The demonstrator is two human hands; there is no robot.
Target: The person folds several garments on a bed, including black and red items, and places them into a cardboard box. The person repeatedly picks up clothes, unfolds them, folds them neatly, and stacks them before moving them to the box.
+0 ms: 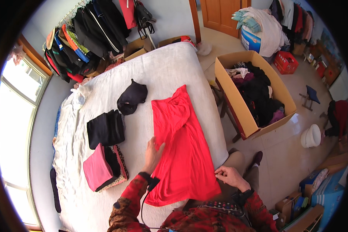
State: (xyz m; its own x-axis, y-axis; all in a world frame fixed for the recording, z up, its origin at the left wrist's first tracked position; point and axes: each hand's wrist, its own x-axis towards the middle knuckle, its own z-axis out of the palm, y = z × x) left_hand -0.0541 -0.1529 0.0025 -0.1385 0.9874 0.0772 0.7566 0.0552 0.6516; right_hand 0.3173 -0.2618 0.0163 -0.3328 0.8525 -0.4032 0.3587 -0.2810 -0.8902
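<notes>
A long red dress [185,154] lies spread on the white-covered bed, its narrower top end pointing away from me and some creases across it. My left hand [154,154] rests at the dress's left edge, fingers apart and holding nothing. At the lower right edge of the dress, my right hand [232,178] has thumb and fingers pinched together on the cloth's border. Left of the dress sit a black bra [132,96], a folded black garment [106,128] and a stack of folded clothes [100,166] with a pink piece on top.
A large cardboard box [228,87] full of dark clothes stands right of the bed [166,63]. Beyond it are a red crate [285,62], a small folding stool [310,96] and a white bucket [311,136]. Clothes [100,29] hang along the far wall.
</notes>
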